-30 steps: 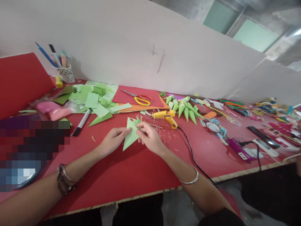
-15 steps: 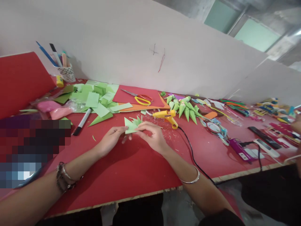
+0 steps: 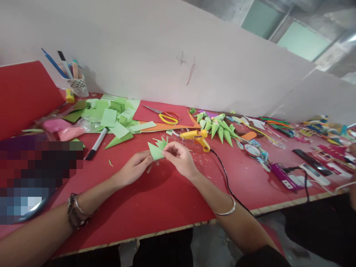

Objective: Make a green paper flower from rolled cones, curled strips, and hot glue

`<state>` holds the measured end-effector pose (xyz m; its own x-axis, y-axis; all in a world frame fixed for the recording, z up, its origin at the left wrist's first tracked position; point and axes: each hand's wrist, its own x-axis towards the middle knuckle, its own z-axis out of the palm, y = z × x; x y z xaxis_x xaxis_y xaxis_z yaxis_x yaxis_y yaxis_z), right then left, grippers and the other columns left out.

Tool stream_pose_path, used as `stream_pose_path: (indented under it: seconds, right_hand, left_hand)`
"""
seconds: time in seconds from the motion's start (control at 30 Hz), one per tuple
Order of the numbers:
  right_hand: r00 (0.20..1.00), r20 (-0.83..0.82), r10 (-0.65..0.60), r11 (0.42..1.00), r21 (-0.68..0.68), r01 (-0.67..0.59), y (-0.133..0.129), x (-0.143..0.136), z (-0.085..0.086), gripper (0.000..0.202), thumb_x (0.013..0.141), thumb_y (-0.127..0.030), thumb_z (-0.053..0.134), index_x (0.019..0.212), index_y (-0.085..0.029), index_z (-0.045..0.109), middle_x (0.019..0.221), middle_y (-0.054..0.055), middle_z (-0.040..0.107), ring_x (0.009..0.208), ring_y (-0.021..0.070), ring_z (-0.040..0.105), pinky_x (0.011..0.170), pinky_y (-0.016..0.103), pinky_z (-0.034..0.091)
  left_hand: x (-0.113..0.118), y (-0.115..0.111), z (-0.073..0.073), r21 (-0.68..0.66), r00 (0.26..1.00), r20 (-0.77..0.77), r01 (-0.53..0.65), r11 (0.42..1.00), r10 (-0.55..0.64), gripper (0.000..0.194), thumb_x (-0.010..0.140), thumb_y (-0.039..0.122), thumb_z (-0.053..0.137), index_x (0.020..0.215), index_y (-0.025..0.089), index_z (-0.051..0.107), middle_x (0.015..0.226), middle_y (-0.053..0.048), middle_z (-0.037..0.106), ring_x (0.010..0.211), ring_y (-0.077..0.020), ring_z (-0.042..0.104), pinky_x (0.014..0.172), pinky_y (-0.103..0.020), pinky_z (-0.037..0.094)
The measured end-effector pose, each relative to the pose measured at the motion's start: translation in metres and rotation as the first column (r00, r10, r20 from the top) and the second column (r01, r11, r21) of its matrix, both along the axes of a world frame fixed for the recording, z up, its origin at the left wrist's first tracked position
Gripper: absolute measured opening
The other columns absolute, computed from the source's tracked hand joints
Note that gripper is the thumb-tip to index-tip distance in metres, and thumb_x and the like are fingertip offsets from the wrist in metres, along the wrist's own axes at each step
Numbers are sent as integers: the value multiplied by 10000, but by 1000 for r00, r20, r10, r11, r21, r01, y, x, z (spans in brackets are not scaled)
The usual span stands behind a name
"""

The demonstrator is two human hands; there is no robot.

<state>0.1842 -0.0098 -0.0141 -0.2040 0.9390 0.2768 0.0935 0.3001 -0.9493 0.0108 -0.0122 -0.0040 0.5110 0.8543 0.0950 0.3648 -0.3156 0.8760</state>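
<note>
A light green folded paper piece with several pointed tips (image 3: 156, 151) is held between both hands above the red table (image 3: 155, 207). My left hand (image 3: 137, 167) pinches its lower left side, some fingers hidden behind the paper. On the right side, my right hand (image 3: 180, 157) grips the edge between thumb and fingertips. Just beyond the right hand lies a yellow hot glue gun (image 3: 198, 138), its black cord trailing to the right. Past the paper, scissors (image 3: 168, 118) with yellow and red handles rest on a red sheet (image 3: 144, 107).
Loose green paper pieces (image 3: 108, 118) spread at the back left, near a marker (image 3: 96, 144) and a pen cup (image 3: 78, 86). Green paper cones (image 3: 221, 129) cluster behind the glue gun. A purple power strip (image 3: 285, 178) and a dark phone-like object (image 3: 311, 162) lie right. A white wall (image 3: 139, 55) stands behind.
The green paper has tilted and shifted slightly right in my hands. My right fingers have moved from lying across its top to a pinch at its right edge. Other things stay put.
</note>
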Motion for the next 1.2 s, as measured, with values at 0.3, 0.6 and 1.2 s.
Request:
stream_pose_path:
  seconds: [0.3,0.6,1.2]
  right_hand:
    - [996,86,-23,997,73,17,-4,-3,-2,76,780,-247,521,829,-195,496,750,-4,540,702,113,520,646,246,424]
    - [988,107,113,994,-9,-113,-4,-3,-4,196,822,-227,458,1017,-210,476,712,-27,527,595,85,507,604,239,431]
    - [990,137,41,996,-86,-29,-2,-4,-5,194,744,-351,554,719,-160,572,652,-15,535,603,96,481,576,229,388]
  left_hand:
    - [0,1,-4,23,998,58,22,999,-24,311,801,334,380,798,128,613,647,4,580,555,-110,486,584,-219,414]
    - [2,3,-9,79,997,-36,-63,995,66,316,826,371,417,651,140,544,595,27,517,523,-85,415,488,-181,332]
    - [1,4,-19,61,985,-174,16,998,-5,344,806,419,434,636,140,541,549,33,477,524,-98,401,495,-205,312]
